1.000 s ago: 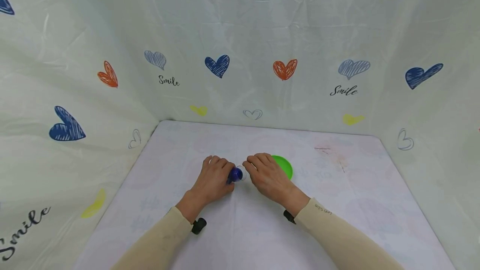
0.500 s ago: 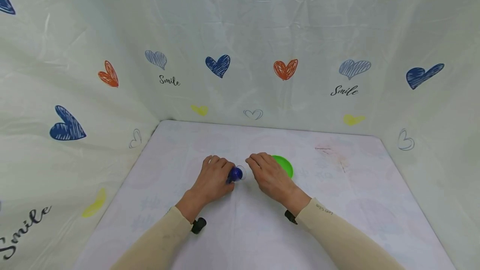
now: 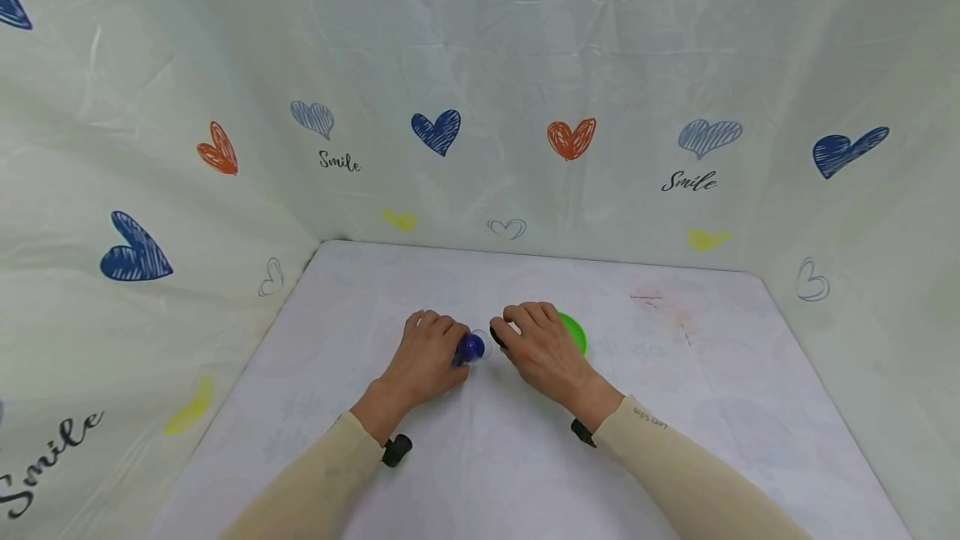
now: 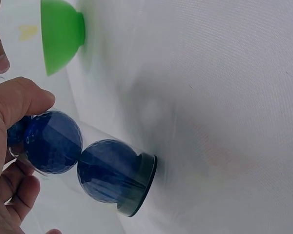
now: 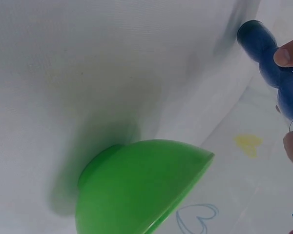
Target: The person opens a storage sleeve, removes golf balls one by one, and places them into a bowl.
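Note:
My left hand (image 3: 426, 358) grips a clear tube (image 4: 147, 161) that stands upright on the table, thumb and fingers round its upper part. Dimpled blue balls (image 4: 107, 170) are stacked inside it, and a dark cap closes its foot. The topmost ball shows through the open mouth in the head view. Just right of that mouth, my right hand (image 3: 542, 357) pinches a small dark lid (image 3: 498, 337) between thumb and fingertips; the hand covers most of it. Behind the right hand sits a green bowl (image 5: 141, 185), partly hidden by it in the head view.
The white-covered table (image 3: 465, 473) has a reddish stain (image 3: 663, 307) at the back right. A hanging sheet (image 3: 495, 65) printed with hearts stands behind the table and at both sides. Both wrists carry small black cameras (image 3: 397, 450).
My right hand has drawn slightly right, away from the tube's mouth, and its fingers have tilted so that the dark lid shows. The left hand, tube and bowl have stayed put.

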